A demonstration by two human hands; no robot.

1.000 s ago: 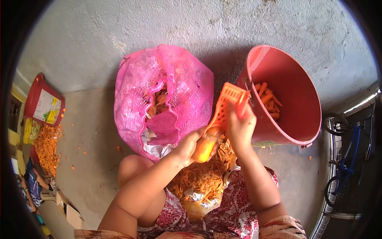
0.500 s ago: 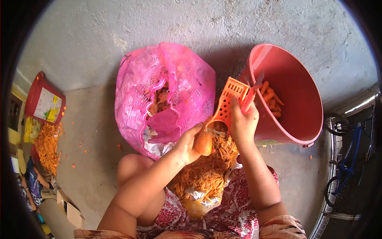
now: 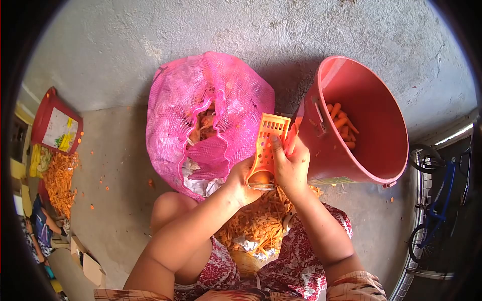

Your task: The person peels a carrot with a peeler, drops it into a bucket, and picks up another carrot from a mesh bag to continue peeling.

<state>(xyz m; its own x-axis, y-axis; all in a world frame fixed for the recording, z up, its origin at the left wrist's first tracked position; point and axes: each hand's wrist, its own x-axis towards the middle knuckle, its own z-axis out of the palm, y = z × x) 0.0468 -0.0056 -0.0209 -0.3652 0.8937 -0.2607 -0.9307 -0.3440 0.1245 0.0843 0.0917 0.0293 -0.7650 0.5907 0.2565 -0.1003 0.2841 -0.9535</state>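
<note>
My left hand (image 3: 241,181) is closed round a carrot (image 3: 262,178), held over a heap of carrot peelings (image 3: 256,220) between my legs. In my right hand (image 3: 292,169) is an orange plastic peeler (image 3: 262,150) with a perforated handle, its blade end lying over the carrot. The same hand also grips a knife by its red handle (image 3: 291,138), the blade pointing up and away. Most of the carrot is hidden by the peeler and my left fingers.
A pink mesh sack (image 3: 246,120) stands ahead, partly open. To its right, a tilted red bucket (image 3: 371,145) holds several peeled carrots (image 3: 343,123). At far left are another red bucket (image 3: 42,118), spilled peelings (image 3: 60,185) and another person (image 3: 42,226). A blue bicycle (image 3: 438,215) is at right.
My right hand has come down and left, bringing the peeler from beyond the carrot onto it. The knife has moved along, away from the bucket's rim.
</note>
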